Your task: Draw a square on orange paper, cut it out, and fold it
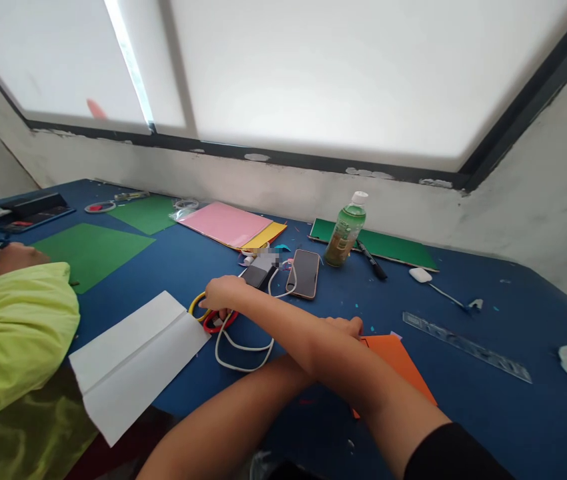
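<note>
My forearms cross, the right one lying over the left. Reaching to the left, my right hand (224, 294) has its fingers curled down at the scissors handles, a yellow loop (194, 308) and a red loop (212, 325); the blades are hidden. My left hand (347, 326) is at the top corner of a folded orange paper (403, 363), fingers bent against it and partly hidden by my right forearm. A white cable (241, 369) loops beside the scissors. Left of them lies a creased white paper (138, 360).
Behind my hands lie a phone (305, 273), a green-tinted bottle (346, 230) and a black marker (371, 260). A clear ruler (466, 345) is at right. Pink sheets (226, 225) and green sheets (93, 250) lie farther back. A person's yellow-green sleeve (28, 333) occupies the left.
</note>
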{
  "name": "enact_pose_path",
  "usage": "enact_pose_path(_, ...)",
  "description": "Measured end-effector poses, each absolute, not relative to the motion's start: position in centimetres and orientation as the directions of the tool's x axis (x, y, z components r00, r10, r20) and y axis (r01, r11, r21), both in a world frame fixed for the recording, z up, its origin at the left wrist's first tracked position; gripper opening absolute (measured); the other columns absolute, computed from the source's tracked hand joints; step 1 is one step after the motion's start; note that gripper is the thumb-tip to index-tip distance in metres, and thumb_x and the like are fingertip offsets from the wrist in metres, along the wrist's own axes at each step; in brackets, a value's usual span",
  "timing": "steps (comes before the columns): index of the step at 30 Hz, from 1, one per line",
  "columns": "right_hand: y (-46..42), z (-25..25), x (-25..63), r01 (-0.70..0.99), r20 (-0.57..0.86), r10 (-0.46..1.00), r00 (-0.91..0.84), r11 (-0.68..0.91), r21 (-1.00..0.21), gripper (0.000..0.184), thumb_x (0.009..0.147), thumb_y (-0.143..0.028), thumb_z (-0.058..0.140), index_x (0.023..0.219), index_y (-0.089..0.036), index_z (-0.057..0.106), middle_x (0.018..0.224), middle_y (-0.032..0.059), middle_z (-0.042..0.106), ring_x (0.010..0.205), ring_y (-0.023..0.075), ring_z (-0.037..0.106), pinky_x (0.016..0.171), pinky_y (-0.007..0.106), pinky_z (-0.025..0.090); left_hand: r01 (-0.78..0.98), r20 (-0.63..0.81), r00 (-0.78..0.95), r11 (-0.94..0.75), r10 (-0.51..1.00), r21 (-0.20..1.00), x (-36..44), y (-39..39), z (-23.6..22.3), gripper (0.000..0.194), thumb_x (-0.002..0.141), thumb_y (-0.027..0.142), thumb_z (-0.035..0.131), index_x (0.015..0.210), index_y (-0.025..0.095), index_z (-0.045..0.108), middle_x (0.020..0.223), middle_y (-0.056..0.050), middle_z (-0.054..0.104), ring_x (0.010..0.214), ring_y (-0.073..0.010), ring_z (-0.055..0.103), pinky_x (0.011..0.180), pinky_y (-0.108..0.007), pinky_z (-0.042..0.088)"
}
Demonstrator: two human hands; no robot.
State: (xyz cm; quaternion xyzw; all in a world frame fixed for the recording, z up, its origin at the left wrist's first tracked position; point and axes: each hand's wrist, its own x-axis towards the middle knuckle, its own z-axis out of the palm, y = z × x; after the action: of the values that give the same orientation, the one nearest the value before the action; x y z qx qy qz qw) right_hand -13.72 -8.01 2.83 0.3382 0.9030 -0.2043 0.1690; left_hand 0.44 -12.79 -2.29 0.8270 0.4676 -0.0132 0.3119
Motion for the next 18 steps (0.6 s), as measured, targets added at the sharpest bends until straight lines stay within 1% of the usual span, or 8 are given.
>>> enact_pose_path(4, -8.2, 3.0, -13.7, 0.648, -0.398, 0.538, -0.743, 0.727, -0.228, 0.021, 0.08, -0.029, 0.05, 0.083, -0.015, 0.066, 0.062, 0.005, 0.069, 0.065, 0.0197, 0.067, 0.061, 0.031, 0.053, 0.803, -0.346, 0.548, -0.363, 0.762, 0.473, 0.4, -13.0, -1.2, 0.027, 0.088, 0.031, 0.052, 0.111, 0.017, 0.053, 0.11, -0.007, 0.056, 0.091, -0.0189, 0.058, 0.076, -0.037, 0.05)
enact_pose_path(6, -8.5, 3.1, -13.8, 0.594, -0.387, 0.493, -0.779, 0.778, -0.204, 0.012, 0.075, -0.023, 0.057, 0.077, -0.015, 0.065, 0.065, 0.0054, 0.069, 0.065, 0.0205, 0.067, 0.059, 0.031, 0.053, 0.802, -0.342, 0.549, -0.365, 0.763, 0.472, 0.3, -13.1, -0.8, 0.026, 0.088, 0.031, 0.051, 0.11, 0.017, 0.053, 0.108, -0.007, 0.056, 0.09, -0.0183, 0.058, 0.076, -0.037, 0.05)
enact_pose_path(8, -8.7, 3.1, -13.8, 0.506, -0.355, 0.425, -0.833, 0.844, -0.178, 0.004, 0.068, -0.016, 0.064, 0.072, -0.016, 0.064, 0.074, 0.006, 0.07, 0.07, 0.0221, 0.067, 0.059, 0.031, 0.053, 0.791, -0.327, 0.561, -0.374, 0.761, 0.485, -0.1, -13.3, -0.7, 0.025, 0.088, 0.032, 0.052, 0.108, 0.018, 0.054, 0.104, -0.006, 0.057, 0.088, -0.0179, 0.058, 0.074, -0.035, 0.049)
enact_pose_path(11, -8.9, 2.8, -13.5, 0.345, -0.234, 0.312, -0.921, 0.932, -0.114, 0.012, 0.065, -0.01, 0.068, 0.073, -0.017, 0.062, 0.092, 0.0082, 0.069, 0.088, 0.0254, 0.064, 0.066, 0.034, 0.053, 0.762, -0.28, 0.581, -0.39, 0.764, 0.517, -0.6, -13.5, -0.7, 0.024, 0.082, 0.03, 0.058, 0.105, 0.025, 0.055, 0.1, 0.0, 0.06, 0.089, -0.0182, 0.057, 0.073, -0.031, 0.046)
enact_pose_path(13, -9.1, 2.4, -13.0, 0.247, -0.154, 0.234, -0.96, 0.967, -0.068, 0.013, 0.066, -0.012, 0.069, 0.074, -0.017, 0.06, 0.096, 0.0083, 0.067, 0.094, 0.0258, 0.062, 0.072, 0.035, 0.052, 0.748, -0.26, 0.587, -0.39, 0.767, 0.538, -0.7, -13.5, -0.8, 0.024, 0.079, 0.028, 0.06, 0.103, 0.03, 0.055, 0.099, 0.003, 0.061, 0.091, -0.0181, 0.057, 0.073, -0.028, 0.045)
enact_pose_path(14, -9.1, 2.2, -12.8, 0.211, -0.121, 0.204, -0.971, 0.976, -0.047, 0.012, 0.068, -0.013, 0.069, 0.075, -0.017, 0.06, 0.095, 0.0081, 0.068, 0.094, 0.0255, 0.062, 0.074, 0.036, 0.051, 0.744, -0.26, 0.587, -0.384, 0.767, 0.546, -0.7, -13.4, -0.9, 0.023, 0.08, 0.028, 0.059, 0.103, 0.028, 0.056, 0.099, 0.002, 0.061, 0.09, -0.018, 0.057, 0.073, -0.029, 0.045)
enact_pose_path(16, -9.1, 2.2, -12.2, 0.179, -0.054, 0.178, -0.982, 0.984, -0.01, 0.007, 0.075, -0.013, 0.062, 0.081, -0.016, 0.059, 0.09, 0.0079, 0.068, 0.092, 0.0239, 0.062, 0.075, 0.035, 0.05, 0.746, -0.272, 0.577, -0.362, 0.77, 0.559, -0.5, -13.2, -0.9, 0.021, 0.084, 0.031, 0.056, 0.103, 0.022, 0.057, 0.099, -0.002, 0.06, 0.088, -0.0179, 0.058, 0.074, -0.032, 0.047)
enact_pose_path(18, -9.1, 2.6, -11.6, 0.193, 0.024, 0.193, -0.981, 0.981, 0.015, 0.014, 0.084, -0.011, 0.048, 0.095, -0.015, 0.056, 0.086, 0.008, 0.068, 0.087, 0.0229, 0.064, 0.071, 0.035, 0.05, 0.744, -0.277, 0.565, -0.336, 0.777, 0.577, -0.3, -13.0, -1.0, 0.024, 0.087, 0.032, 0.052, 0.104, 0.017, 0.056, 0.101, -0.006, 0.059, 0.087, -0.0179, 0.058, 0.075, -0.036, 0.049)
